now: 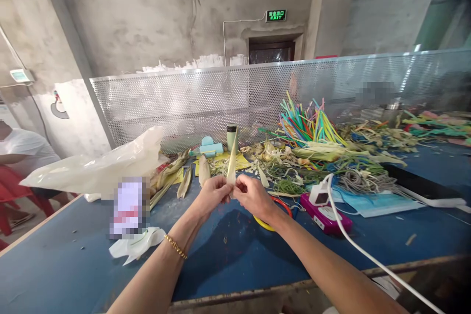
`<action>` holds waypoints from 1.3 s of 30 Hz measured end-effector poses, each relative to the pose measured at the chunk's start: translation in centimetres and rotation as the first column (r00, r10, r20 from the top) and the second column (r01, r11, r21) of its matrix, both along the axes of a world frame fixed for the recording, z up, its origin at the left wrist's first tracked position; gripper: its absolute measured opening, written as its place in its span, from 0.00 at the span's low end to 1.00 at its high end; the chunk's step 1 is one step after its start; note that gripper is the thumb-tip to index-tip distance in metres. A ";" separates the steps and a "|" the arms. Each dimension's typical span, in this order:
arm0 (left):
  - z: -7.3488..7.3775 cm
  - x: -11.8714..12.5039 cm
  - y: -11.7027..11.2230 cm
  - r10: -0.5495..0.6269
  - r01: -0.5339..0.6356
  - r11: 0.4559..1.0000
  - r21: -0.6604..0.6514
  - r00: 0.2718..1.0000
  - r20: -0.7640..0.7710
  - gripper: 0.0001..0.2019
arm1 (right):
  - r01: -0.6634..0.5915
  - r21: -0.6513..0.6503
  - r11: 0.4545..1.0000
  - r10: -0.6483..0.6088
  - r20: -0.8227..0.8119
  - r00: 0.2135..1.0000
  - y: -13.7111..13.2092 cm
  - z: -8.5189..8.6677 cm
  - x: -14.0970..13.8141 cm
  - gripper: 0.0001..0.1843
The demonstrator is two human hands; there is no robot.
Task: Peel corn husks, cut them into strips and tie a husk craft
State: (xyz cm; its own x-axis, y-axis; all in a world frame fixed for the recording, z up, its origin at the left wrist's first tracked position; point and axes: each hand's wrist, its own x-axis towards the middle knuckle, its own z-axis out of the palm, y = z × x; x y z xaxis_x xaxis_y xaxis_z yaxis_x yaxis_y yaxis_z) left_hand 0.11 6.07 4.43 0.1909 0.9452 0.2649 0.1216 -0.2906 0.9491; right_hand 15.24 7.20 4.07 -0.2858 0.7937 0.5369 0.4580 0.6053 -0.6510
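A pale, pointed piece of corn husk (231, 167) stands upright between my two hands, above the blue table. My left hand (214, 195), with a gold bracelet at the wrist, pinches its lower end from the left. From the other side my right hand (254, 197) pinches the same end, and the fingertips of both hands nearly meet. Under my right wrist lie red and yellow loops (265, 224) that look like scissor handles, partly hidden by the arm. Just beyond my left hand is another dry husk (203, 170).
Dried husks and green strands (289, 186) cover the table's middle. Behind them are colourful strips (309, 125) and a dark-lidded bottle (231, 137). Right: a purple box (326, 216), white cable and blue mask (379, 202). Left: a plastic bag (99, 171); a seated person (31, 149) beyond.
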 end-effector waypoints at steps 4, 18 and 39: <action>-0.5 0.1 0.4 0.048 -0.047 0.998 0.029 0.998 -0.042 0.08 | 0.002 0.017 1.000 -0.002 -0.002 1.000 0.3 -0.2 0.0 0.09; -1.0 0.1 0.7 0.146 -0.131 0.985 0.113 0.980 -0.134 0.09 | 0.031 0.007 1.000 -0.031 0.055 0.998 0.5 -0.2 -0.1 0.11; -0.8 0.2 0.5 0.136 -0.135 0.988 0.074 0.991 -0.015 0.10 | -0.171 -0.177 0.969 0.157 -0.087 0.984 0.1 0.1 0.0 0.18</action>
